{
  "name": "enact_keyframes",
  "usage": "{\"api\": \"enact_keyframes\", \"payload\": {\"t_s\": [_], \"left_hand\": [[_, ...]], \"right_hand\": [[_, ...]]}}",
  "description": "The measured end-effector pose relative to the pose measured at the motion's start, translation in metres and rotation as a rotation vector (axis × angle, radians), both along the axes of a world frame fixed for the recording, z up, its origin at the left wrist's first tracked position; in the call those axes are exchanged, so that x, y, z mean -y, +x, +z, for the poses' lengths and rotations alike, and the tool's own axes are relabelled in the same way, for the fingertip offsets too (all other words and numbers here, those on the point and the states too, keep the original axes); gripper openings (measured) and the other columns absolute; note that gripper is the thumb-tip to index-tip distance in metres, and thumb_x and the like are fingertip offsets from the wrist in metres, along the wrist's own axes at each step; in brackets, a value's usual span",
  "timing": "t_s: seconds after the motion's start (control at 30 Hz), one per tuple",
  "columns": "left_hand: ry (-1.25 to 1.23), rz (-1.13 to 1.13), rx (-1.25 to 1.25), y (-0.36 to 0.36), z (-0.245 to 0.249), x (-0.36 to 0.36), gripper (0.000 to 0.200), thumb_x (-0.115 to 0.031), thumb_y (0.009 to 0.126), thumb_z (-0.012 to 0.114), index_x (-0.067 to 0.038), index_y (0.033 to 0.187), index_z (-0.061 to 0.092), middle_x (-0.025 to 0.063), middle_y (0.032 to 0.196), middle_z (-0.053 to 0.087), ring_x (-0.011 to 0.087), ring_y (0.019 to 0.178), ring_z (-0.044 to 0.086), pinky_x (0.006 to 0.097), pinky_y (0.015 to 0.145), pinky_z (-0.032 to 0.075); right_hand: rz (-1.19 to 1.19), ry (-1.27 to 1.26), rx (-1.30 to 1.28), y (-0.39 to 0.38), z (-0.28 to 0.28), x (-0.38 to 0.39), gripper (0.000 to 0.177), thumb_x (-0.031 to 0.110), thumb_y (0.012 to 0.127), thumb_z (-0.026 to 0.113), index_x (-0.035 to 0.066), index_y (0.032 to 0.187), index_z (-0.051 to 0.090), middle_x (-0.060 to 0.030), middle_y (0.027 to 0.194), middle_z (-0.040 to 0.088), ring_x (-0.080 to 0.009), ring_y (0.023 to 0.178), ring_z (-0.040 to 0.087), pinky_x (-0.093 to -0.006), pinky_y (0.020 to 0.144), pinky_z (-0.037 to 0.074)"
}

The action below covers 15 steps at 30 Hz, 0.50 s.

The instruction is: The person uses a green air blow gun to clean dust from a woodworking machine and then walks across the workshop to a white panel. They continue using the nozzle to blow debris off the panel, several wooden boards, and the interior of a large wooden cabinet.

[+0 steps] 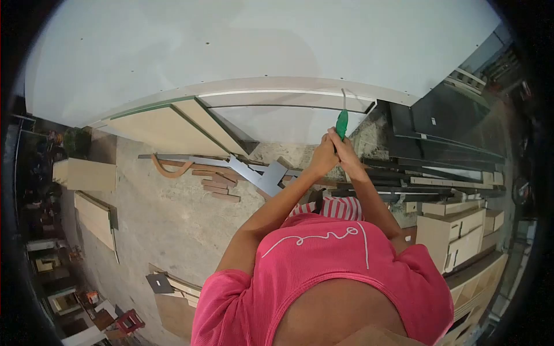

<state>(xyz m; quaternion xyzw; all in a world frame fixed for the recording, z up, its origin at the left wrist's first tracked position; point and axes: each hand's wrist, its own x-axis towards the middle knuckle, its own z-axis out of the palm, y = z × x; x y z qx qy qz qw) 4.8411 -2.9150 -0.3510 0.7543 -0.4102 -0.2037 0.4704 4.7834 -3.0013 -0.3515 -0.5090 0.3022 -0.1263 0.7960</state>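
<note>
A green-handled tool with a thin pale shaft (pixel 342 123), which looks like a screwdriver, points away from me. Its tip is at the edge of a large white panel (pixel 265 49). My right hand (pixel 345 153) is closed around the lower part of the handle. Pressed against it, my left hand (pixel 323 157) is closed too, and its fingers are partly hidden. The two hands meet at the handle's end. Under the panel's edge lies a narrow white board (pixel 277 100) with a dark slot line along it.
Cream boards with green edges (pixel 173 130) lean at the left of the panel. Wood offcuts (pixel 219 184) and grey metal pieces (pixel 268 176) lie on the concrete floor (pixel 167 219). Dark panels (pixel 438 124) and cream drawer units (pixel 453 233) are stacked at the right.
</note>
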Motion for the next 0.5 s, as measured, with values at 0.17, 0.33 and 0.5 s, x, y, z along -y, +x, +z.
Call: {"api": "enact_keyframes", "payload": {"t_s": [0.17, 0.33, 0.5], "left_hand": [[0.185, -0.094, -0.101, -0.012, -0.022, 0.005, 0.063, -0.015, 0.074, 0.058, 0.003, 0.129, 0.033, 0.0265, 0.121, 0.047, 0.0413, 0.106, 0.050, 0.0440, 0.088, 0.042], [0.313, -0.231, -0.147, -0.005, -0.035, 0.035, 0.058, -0.014, 0.075, 0.052, 0.014, 0.122, 0.036, 0.0319, 0.118, 0.048, 0.0442, 0.107, 0.048, 0.0447, 0.090, 0.042], [0.386, -0.238, -0.076, 0.002, -0.054, 0.066, 0.048, -0.014, 0.074, 0.052, 0.014, 0.111, 0.043, 0.0317, 0.104, 0.054, 0.0441, 0.097, 0.053, 0.0457, 0.083, 0.044]], "right_hand": [[-0.044, 0.119, -0.145, -0.022, -0.021, 0.002, 0.029, 0.036, 0.088, 0.057, 0.010, 0.101, 0.056, 0.0003, 0.092, 0.054, -0.0091, 0.087, 0.051, -0.0267, 0.066, 0.043], [-0.205, 0.419, -0.107, -0.025, -0.073, 0.027, 0.029, 0.037, 0.087, 0.057, 0.011, 0.099, 0.057, -0.0013, 0.094, 0.057, -0.0131, 0.087, 0.055, -0.0301, 0.069, 0.046], [-0.158, 0.442, -0.106, -0.018, -0.099, 0.056, 0.035, 0.040, 0.087, 0.056, 0.006, 0.097, 0.056, -0.0032, 0.088, 0.058, -0.0159, 0.078, 0.056, -0.0326, 0.067, 0.047]]}}
